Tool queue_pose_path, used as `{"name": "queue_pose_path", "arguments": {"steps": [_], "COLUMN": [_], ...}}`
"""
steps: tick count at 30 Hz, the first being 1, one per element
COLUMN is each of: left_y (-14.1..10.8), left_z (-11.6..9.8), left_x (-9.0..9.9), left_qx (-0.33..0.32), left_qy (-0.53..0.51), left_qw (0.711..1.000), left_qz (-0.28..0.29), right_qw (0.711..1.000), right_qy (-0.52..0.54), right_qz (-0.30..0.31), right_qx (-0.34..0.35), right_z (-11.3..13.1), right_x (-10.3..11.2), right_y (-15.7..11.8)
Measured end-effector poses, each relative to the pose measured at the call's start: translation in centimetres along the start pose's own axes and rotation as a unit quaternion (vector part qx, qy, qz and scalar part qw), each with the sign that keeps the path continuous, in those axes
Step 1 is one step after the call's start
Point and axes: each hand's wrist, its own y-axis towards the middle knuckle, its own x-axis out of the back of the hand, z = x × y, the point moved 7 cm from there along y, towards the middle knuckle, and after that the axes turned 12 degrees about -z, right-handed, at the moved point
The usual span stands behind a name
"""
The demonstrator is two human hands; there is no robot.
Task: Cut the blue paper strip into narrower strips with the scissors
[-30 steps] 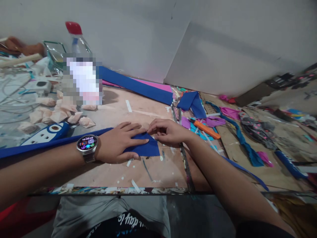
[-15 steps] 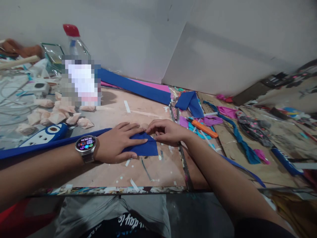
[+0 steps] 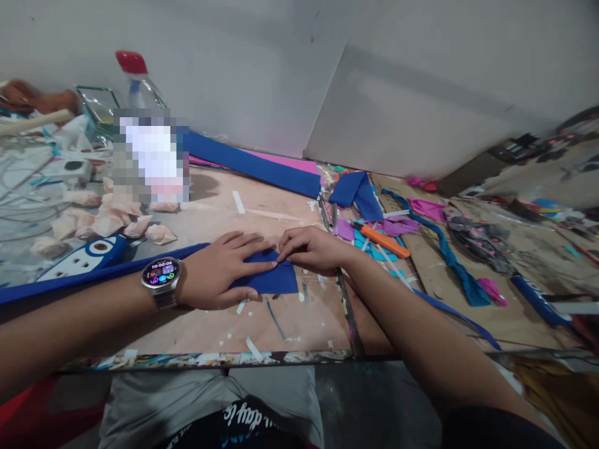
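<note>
A long blue strip (image 3: 276, 282) lies across the table, folded near its right end. My left hand (image 3: 219, 268), with a smartwatch on the wrist, rests flat on it with the fingers spread. The fingertips of my right hand (image 3: 306, 246) are pinched together at the fold, just beyond my left index fingertip. They seem to grip the edge of the blue strip. Part of the strip is hidden under my left hand and forearm.
Behind are another blue strip (image 3: 253, 167), a red-capped bottle (image 3: 145, 90) and several peach folded pieces (image 3: 116, 212). An orange cutter (image 3: 386, 242) lies right, among pink, purple and teal scraps. A blue-and-white power strip (image 3: 84, 257) sits left.
My right fingertips have shifted slightly left and closed together at the fold. My left hand stays pressed on the strip. The whole view has shifted slightly.
</note>
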Motion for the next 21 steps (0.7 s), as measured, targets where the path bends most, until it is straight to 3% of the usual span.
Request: {"name": "queue_pose_path", "arguments": {"steps": [6,21], "left_y": [0.1,0.1], "left_z": [-0.5,-2.0], "left_x": [1.2,1.2], "left_qx": [-0.03,-0.034], "left_qy": [-0.021,-0.014], "left_qw": [0.999,0.999], "left_qz": [-0.038,-0.012], "right_qw": [1.0,1.0], "right_qy": [0.002,0.024], "right_qz": [-0.008,-0.009], "right_qx": [-0.003,0.002], "right_z": [0.2,0.7], "right_x": [0.2,0.1], "right_y": [0.0,0.2]}}
